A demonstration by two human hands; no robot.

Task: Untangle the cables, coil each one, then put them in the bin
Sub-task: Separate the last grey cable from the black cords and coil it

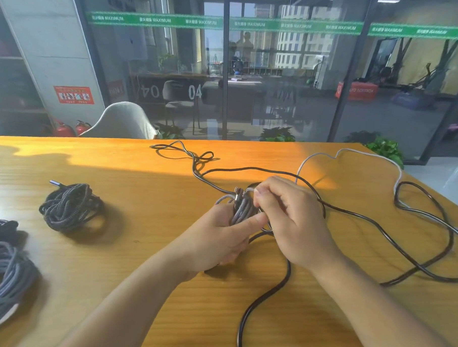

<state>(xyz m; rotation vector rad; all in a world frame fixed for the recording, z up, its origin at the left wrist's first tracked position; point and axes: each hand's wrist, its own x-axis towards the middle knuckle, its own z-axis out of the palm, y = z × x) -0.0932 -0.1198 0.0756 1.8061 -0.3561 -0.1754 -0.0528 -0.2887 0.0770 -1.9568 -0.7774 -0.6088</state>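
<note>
Head view: closest of all, a black cable point(263, 303) is seen running up the wooden table point(140, 248) toward the hands. At the near left edge a grey coil point(0, 276) is laid flat, and a darker coil point(73, 206) is set a little farther back. No bin can be seen.

In the middle, a braided bundle point(240, 210) is gripped by the left hand point(220, 236), with the thumb pressed across it. A strand at the top of the bundle is pinched by the right hand point(286, 215), beside a small plug point(238, 196). The step looks like coiling, not yet done.

To do it well, the bundle should be held firm while each new loop is laid the same size as the last. The free end should be fed slowly so it is not caught on the black cable.

Farther off, a pale cable point(354, 152) is trailed to the right, and black loops point(186, 155) are left loose near the far edge.
</note>
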